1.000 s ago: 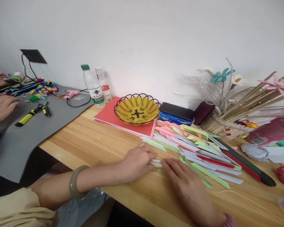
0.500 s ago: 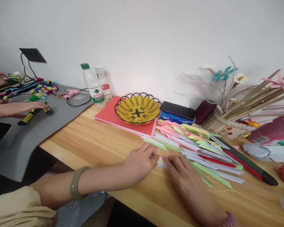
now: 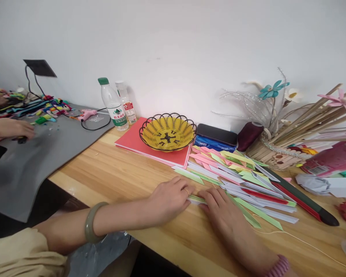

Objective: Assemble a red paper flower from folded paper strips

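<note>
With the left hand (image 3: pixel 168 200) and right hand (image 3: pixel 223 213) each in a pinching grip on one folded paper strip (image 3: pixel 196 199) flat on the desk (image 3: pixel 118 173), uneven pressure risks a skewed crease — or scatters the strip pile (image 3: pixel 236 181) just beyond the grip.

water bottle (image 3: pixel 113 104) | green label, Chinese characters "农夫山泉" | other labels too small to read
</note>
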A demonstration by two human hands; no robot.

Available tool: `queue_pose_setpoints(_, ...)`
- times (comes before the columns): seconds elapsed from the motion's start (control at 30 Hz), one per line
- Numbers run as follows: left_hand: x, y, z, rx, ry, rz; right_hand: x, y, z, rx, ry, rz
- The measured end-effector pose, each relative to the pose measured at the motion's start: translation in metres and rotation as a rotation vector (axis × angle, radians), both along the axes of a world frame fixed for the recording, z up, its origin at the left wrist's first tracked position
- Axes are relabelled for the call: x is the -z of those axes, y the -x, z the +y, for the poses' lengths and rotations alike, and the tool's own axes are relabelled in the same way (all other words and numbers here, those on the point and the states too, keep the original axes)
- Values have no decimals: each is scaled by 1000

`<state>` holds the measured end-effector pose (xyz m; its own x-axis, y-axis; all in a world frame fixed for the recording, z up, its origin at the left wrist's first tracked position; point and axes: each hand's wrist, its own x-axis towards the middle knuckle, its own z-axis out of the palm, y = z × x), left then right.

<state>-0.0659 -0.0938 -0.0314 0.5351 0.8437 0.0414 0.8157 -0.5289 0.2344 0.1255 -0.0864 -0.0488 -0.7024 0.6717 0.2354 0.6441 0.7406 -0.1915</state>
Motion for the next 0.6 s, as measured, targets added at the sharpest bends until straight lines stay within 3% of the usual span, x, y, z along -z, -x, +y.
queue_pose_setpoints(0.43,9,6,7,-18,64,-227,-10,-1,0,98,287,192)
queue_pose_setpoints(0.6,6,6,11,-90,128,-265,-15,-9,5,172,276,266)
